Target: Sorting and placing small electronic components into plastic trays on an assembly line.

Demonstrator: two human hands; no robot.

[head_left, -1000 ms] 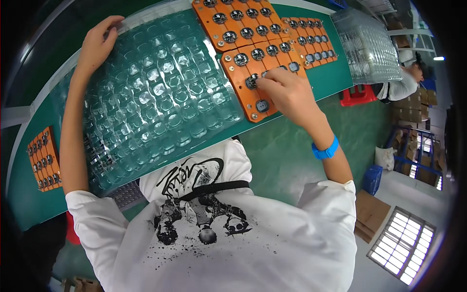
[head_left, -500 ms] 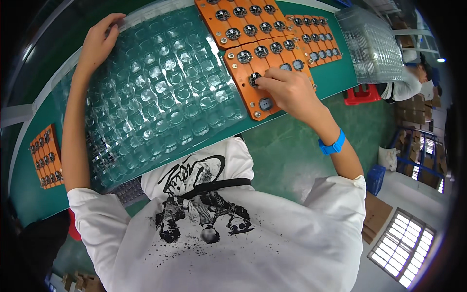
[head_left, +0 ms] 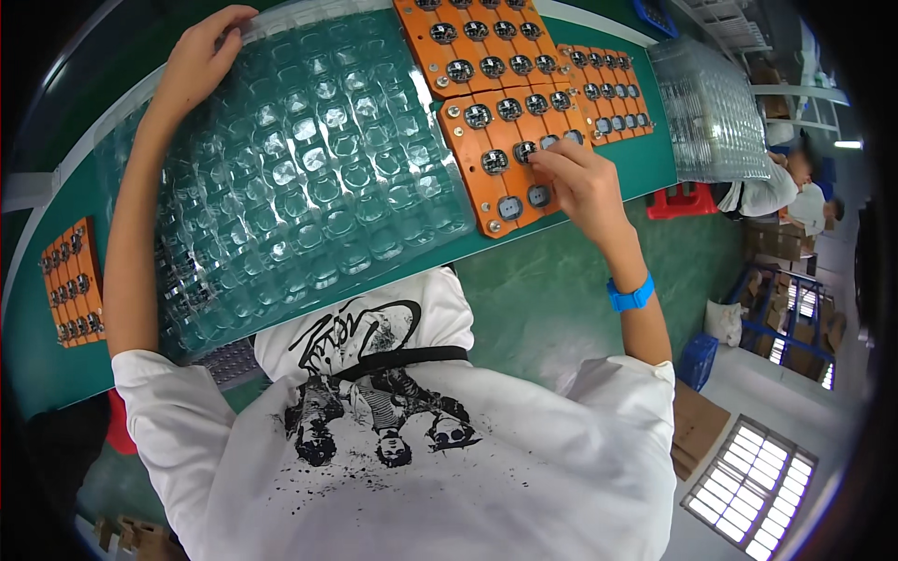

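Note:
An orange fixture plate (head_left: 479, 201) lies at the table's front edge, with rows of round sockets. Its far row and the first socket of its middle row hold small round circuit boards. My right hand (head_left: 582, 182) is closed in a pinch at the second socket of the middle row, its fingertips on a small round circuit board (head_left: 526, 151). Grey bare sockets (head_left: 510, 208) show in the near row. My left hand (head_left: 201, 61) rests at the far left corner of a clear plastic blister tray (head_left: 327, 178), fingers bent and apart, holding nothing.
A filled orange plate (head_left: 472, 47) lies behind, another (head_left: 608, 89) to the right, and one more (head_left: 73, 280) at far left on the green table (head_left: 140, 327). Stacked clear trays (head_left: 706, 107) stand at the right end, above a red stool (head_left: 681, 201). People sit beyond.
My right hand has shifted right, from the first to the second socket of the middle row. A round circuit board now shows uncovered in the first. The left hand stays at the tray's corner.

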